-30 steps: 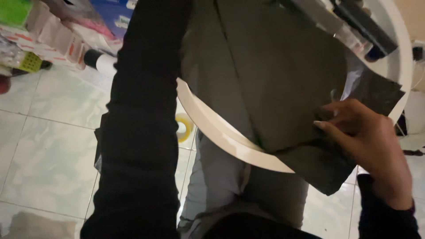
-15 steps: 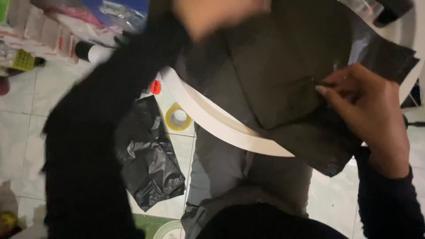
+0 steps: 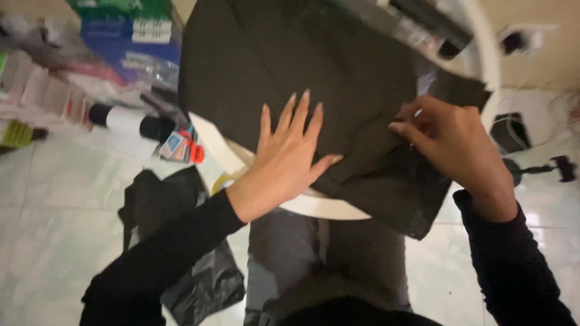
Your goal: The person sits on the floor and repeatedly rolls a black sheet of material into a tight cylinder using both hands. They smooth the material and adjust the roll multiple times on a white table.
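The left hand (image 3: 290, 154), which half a second ago was raised at the top of the frame, now lies flat, grip released, on the dark garment (image 3: 314, 72) at centre frame. The right hand (image 3: 450, 142) pinches the black plastic bag (image 3: 405, 193) beneath, on the round white desk (image 3: 217, 145).

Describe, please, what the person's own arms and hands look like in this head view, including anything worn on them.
Both arms wear long, plain black sleeves that end at the wrists. The left hand and the right hand are bare: no gloves, and no rings, watch or bracelets show. The left hand's fingernails are fairly long with pale tips. No markings or logos can be seen on the sleeves.
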